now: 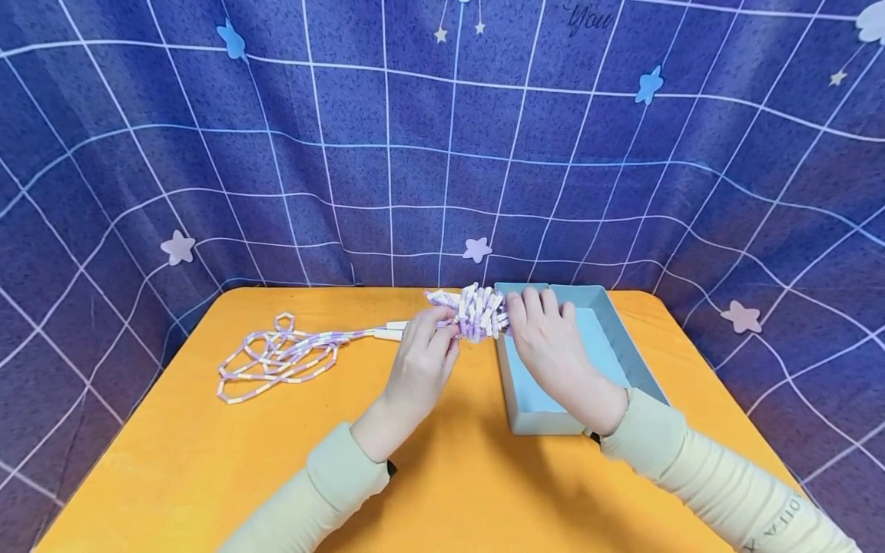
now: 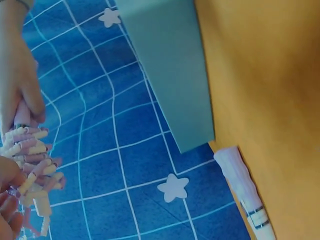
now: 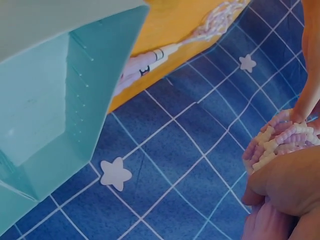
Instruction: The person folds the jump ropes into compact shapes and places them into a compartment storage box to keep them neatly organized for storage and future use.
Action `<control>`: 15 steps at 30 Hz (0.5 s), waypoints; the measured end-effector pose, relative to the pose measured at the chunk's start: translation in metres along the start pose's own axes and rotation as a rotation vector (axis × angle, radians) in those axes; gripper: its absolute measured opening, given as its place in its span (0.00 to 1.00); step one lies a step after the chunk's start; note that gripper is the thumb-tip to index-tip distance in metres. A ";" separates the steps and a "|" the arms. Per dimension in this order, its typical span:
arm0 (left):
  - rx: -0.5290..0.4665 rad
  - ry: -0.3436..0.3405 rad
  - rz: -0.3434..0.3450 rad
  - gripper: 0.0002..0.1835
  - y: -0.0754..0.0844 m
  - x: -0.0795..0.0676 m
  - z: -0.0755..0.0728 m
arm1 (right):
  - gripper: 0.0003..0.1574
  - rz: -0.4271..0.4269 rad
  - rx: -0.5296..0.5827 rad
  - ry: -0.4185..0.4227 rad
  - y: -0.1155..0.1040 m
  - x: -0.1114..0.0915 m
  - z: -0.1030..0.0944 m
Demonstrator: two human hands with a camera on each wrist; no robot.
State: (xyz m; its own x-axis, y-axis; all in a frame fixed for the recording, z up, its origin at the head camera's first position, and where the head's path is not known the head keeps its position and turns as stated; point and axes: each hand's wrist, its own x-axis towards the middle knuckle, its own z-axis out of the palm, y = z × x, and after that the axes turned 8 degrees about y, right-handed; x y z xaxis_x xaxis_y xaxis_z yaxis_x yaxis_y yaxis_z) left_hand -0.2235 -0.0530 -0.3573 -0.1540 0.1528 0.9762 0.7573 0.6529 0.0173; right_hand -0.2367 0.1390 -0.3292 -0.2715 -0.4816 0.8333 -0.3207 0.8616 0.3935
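Pinching the beaded bundle (image 1: 480,313) near the blue bin (image 1: 546,424) with left hand (image 1: 419,365), gripping probably a handle (image 2: 22,117) with right hand (image 1: 546,334), keeping it all nice and snug.

The head view is brightly and fairly evenly lit, with clear detail on the bundled purple-and-white beaded rope (image 1: 482,313). Soft-edged shadows fall on the plain orange surface (image 1: 477,491) beneath the long cream sleeves (image 1: 719,465), so the light seems to come from above. Wide-angle distortion bows the pale grid lines of the dark blue fabric backdrop (image 1: 415,177). Both wrist views are dimmer, hazier and softer, blurring the rope's segments slightly. In the right wrist view, a pale glare spot marks the light blue rectangular box (image 3: 105,80), and the bare right hand (image 3: 292,182) looks shaded.
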 end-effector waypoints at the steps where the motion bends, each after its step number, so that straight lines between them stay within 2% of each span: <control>1: 0.016 -0.013 0.028 0.05 -0.001 -0.001 0.000 | 0.13 -0.004 -0.005 0.005 0.000 0.000 0.000; 8: 0.097 -0.083 0.189 0.04 -0.002 -0.002 -0.005 | 0.13 -0.010 -0.028 -0.008 0.000 -0.005 0.002; 11: 0.120 -0.104 0.223 0.06 0.001 -0.001 -0.007 | 0.13 -0.010 -0.026 -0.019 0.000 -0.007 0.003; 15: 0.159 -0.117 0.234 0.10 0.004 -0.001 -0.008 | 0.12 -0.016 -0.016 -0.008 0.000 -0.007 0.003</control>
State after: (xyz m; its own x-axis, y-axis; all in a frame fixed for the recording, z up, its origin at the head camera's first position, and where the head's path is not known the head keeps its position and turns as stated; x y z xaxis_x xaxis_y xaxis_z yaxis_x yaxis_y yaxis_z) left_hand -0.2157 -0.0564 -0.3570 -0.0663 0.3911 0.9180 0.6730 0.6967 -0.2482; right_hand -0.2374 0.1424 -0.3363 -0.2740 -0.4965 0.8237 -0.3109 0.8562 0.4127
